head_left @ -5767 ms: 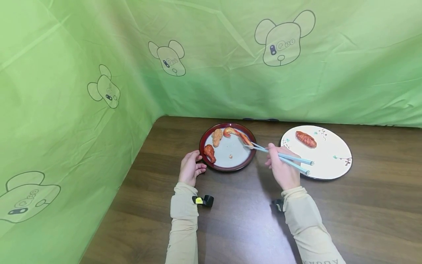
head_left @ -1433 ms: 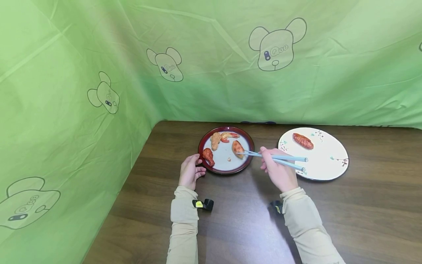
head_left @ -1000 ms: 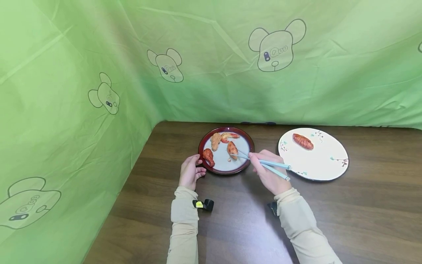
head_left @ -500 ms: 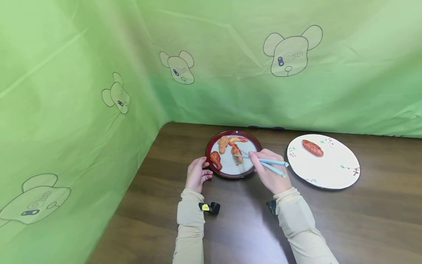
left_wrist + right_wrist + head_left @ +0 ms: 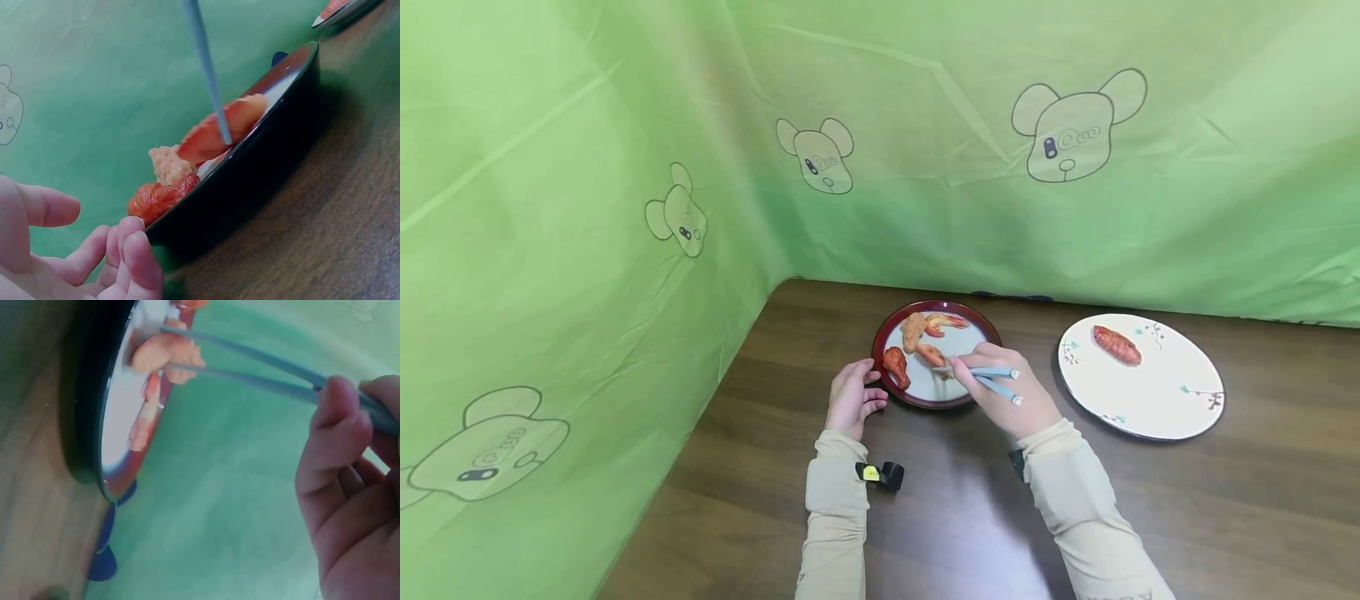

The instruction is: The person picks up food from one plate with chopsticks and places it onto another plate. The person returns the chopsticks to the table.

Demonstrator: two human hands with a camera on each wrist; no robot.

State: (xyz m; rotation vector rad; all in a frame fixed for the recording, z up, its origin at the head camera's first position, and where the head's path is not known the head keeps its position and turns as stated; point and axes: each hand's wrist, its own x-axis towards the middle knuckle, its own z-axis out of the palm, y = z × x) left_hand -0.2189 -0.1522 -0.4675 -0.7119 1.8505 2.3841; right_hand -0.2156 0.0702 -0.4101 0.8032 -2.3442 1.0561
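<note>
My right hand point(image 5: 1006, 398) holds a pair of light blue chopsticks point(image 5: 250, 378). Their tips are at a crescent-shaped, orange-brown dumpling-like piece point(image 5: 225, 128) over the red-rimmed plate point(image 5: 934, 406). Beside that piece on the plate lie a breaded nugget point(image 5: 913, 331), a shrimp point(image 5: 946, 322) and a small red-brown drumstick point(image 5: 895, 367). My left hand point(image 5: 852, 398) is at the plate's left edge. In the left wrist view its fingertips point(image 5: 140, 256) are right at the rim, thumb apart from them.
A white oval plate point(image 5: 1172, 392) with painted sprigs stands to the right, with a glazed chicken wing point(image 5: 1117, 344) on it. The brown wooden table point(image 5: 940, 517) meets a green printed cloth point(image 5: 925, 208) at the back and left.
Earlier the chopsticks held the shrimp; it now lies at the plate's back. The dumpling-like piece has shifted left on the plate with the chopsticks. The left hand has stayed by the rim.
</note>
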